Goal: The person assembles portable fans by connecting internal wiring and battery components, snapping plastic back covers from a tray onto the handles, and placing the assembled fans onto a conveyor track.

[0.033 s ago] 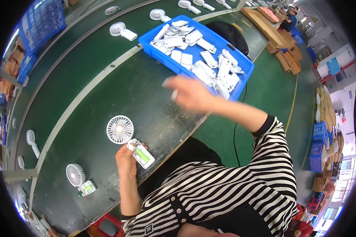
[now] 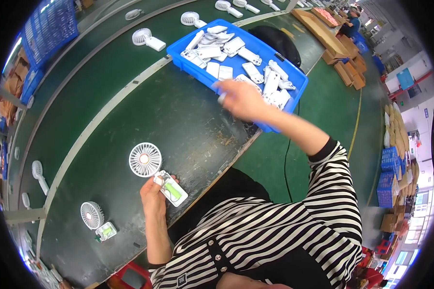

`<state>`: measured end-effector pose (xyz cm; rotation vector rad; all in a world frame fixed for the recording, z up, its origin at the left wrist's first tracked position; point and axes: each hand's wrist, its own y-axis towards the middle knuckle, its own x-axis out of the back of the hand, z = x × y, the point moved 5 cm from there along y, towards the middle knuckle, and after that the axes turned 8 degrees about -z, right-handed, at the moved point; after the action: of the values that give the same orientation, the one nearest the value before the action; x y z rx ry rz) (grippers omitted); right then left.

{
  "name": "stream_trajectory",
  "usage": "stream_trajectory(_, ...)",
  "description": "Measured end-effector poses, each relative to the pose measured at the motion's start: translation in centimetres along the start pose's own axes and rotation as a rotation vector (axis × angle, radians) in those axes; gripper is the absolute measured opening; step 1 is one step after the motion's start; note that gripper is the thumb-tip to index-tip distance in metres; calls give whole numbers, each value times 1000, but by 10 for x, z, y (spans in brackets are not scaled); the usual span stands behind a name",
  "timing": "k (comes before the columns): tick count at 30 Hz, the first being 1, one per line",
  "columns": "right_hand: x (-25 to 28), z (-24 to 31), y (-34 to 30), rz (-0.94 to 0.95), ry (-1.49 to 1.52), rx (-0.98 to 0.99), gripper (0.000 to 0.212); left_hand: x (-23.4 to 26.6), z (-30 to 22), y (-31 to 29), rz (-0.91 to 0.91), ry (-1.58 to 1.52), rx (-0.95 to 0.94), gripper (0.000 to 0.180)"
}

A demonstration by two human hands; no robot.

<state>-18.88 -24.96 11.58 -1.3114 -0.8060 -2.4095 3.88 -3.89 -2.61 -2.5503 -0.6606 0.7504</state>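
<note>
In my left hand (image 2: 154, 192) is a white handheld fan (image 2: 145, 159), gripped at its handle close to the neck. The handle's inside is exposed, with a green cell (image 2: 174, 192) lying in it. My right hand (image 2: 243, 99), blurred by motion, is over the near edge of a blue bin (image 2: 197, 73). Loose white plastic handle shells (image 2: 252, 71) lie heaped in that bin. Whether the right fingers hold anything cannot be made out. A second fan (image 2: 92, 215) with an open handle and a green cell rests on the table to the left.
The dark green worktable (image 2: 106, 159) has a raised pale strip (image 2: 101, 114) curving along it. Beyond the strip stand several assembled fans (image 2: 141, 37). A black rounded thing (image 2: 279, 43) sits behind the bin. Cardboard boxes (image 2: 345, 74) and a person (image 2: 353, 24) are at the far right.
My right hand has shifted slightly up and right, over the bin's near edge. My left hand and its fan have barely moved.
</note>
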Motion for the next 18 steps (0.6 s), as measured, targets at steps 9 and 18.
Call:
stream_trajectory(9, 46, -181, -8, 157, -724, -601, 37, 4, 4, 2, -20, -17, 19, 25)
stream_trajectory(18, 0, -214, -5, -124, -668, -603, 32, 5, 6, -4, -72, -79, 76, 25)
